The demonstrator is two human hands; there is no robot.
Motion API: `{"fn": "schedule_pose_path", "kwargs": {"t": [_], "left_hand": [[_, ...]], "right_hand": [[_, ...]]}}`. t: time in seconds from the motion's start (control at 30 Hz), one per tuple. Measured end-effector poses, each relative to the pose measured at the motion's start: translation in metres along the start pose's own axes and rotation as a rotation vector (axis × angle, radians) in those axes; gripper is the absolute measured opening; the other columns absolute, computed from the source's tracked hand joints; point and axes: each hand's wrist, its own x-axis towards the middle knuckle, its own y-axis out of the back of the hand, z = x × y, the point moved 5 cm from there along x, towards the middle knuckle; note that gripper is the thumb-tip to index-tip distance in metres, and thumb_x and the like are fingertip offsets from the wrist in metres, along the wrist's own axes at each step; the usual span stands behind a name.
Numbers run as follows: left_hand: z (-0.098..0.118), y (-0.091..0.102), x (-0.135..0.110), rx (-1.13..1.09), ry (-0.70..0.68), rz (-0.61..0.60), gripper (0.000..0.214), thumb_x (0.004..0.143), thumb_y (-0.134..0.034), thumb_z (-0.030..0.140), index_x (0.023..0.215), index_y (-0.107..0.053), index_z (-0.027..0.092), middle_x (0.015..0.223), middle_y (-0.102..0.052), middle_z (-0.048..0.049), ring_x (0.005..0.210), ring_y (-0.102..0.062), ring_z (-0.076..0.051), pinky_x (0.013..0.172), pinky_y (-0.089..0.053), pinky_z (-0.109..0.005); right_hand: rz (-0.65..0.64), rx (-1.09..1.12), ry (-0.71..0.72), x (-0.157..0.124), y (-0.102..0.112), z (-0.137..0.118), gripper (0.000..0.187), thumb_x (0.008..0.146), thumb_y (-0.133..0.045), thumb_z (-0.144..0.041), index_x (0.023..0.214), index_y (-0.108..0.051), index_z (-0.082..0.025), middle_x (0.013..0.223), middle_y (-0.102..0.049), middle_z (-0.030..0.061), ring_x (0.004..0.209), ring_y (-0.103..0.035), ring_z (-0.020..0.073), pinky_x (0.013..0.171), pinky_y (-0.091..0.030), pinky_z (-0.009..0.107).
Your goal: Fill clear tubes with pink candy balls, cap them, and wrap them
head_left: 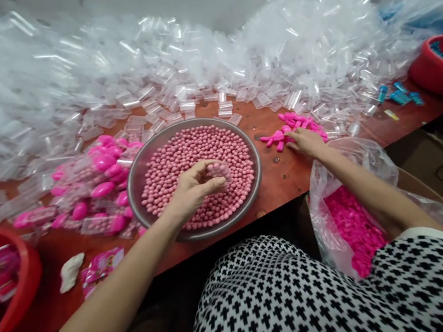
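Note:
My left hand (194,190) is closed around a small clear plastic container (219,173) with pink balls in it. It is above a wide metal bowl (136,203) of round pink balls (191,151). My right hand (306,142) reaches to a small pile of bright pink plastic pieces (297,121) on the table; its fingertips touch the pile's near side. Whether those fingers grip a piece is hidden. Left of the bowl lie filled clear containers with pink caps (102,190).
Clear empty containers (187,64) are heaped along the back. A red tub (30,266) of pink packets stands left, near a white crumpled piece (70,272). An open plastic bag (319,217) of pink pieces is below my right arm. Another red tub (427,75) holds blue pieces.

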Motion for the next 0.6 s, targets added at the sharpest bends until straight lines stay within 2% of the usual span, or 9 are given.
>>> {"fn": "schedule_pose_path", "kwargs": {"t": [0.13,0.27,0.37,0.43,0.5,0.6], "left_hand": [[0.003,-0.001,-0.001,-0.008,-0.037,-0.03,0.041,0.064,-0.082,0.026,0.1,-0.066,0.015,0.095,-0.071,-0.0062,0.089,-0.068,-0.019,0.081,-0.059,-0.035],[0.004,0.002,-0.002,-0.016,-0.06,-0.034,0.032,0.068,-0.079,0.029,0.095,-0.069,0.014,0.092,-0.072,-0.0066,0.085,-0.068,-0.018,0.084,-0.058,-0.036],[0.005,0.003,-0.003,-0.046,-0.07,-0.039,0.032,0.07,-0.079,0.032,0.094,-0.069,0.014,0.091,-0.073,-0.0067,0.083,-0.069,-0.017,0.084,-0.058,-0.036],[0.005,0.004,-0.004,-0.047,-0.076,-0.031,0.034,0.069,-0.079,0.035,0.093,-0.069,0.014,0.093,-0.073,-0.0075,0.085,-0.07,-0.019,0.085,-0.058,-0.037],[0.005,0.005,-0.004,-0.034,-0.079,-0.021,0.036,0.069,-0.08,0.038,0.094,-0.07,0.014,0.095,-0.074,-0.0081,0.087,-0.07,-0.02,0.085,-0.059,-0.038],[0.005,0.006,-0.002,-0.021,-0.074,-0.002,0.036,0.07,-0.081,0.041,0.094,-0.072,0.016,0.096,-0.074,-0.0074,0.085,-0.071,-0.02,0.085,-0.059,-0.036]], "right_hand": [[0.113,-0.07,-0.013,0.004,0.001,0.007,0.043,0.099,-0.034,-0.038,0.124,-0.058,-0.013,0.11,-0.066,0.0208,0.097,-0.06,0.0321,0.07,-0.041,0.036],[0.149,-0.107,0.144,0.013,0.002,-0.005,0.037,0.099,-0.034,-0.03,0.105,-0.066,-0.012,0.105,-0.067,0.0216,0.098,-0.06,0.0321,0.076,-0.043,0.039],[0.184,0.002,0.193,0.022,0.007,-0.013,0.034,0.097,-0.038,-0.029,0.098,-0.069,-0.013,0.111,-0.067,0.0216,0.104,-0.059,0.0321,0.083,-0.044,0.041],[0.211,0.175,0.121,0.026,0.011,-0.008,0.034,0.096,-0.04,-0.03,0.105,-0.068,-0.014,0.114,-0.068,0.0194,0.104,-0.061,0.0304,0.084,-0.045,0.04],[0.254,0.357,-0.011,0.027,0.015,0.006,0.035,0.094,-0.042,-0.031,0.112,-0.067,-0.014,0.115,-0.07,0.0169,0.103,-0.063,0.0282,0.086,-0.047,0.039],[0.321,0.507,-0.166,0.02,0.023,0.031,0.035,0.089,-0.046,-0.032,0.111,-0.068,-0.015,0.11,-0.072,0.014,0.098,-0.065,0.0263,0.085,-0.048,0.038]]}}
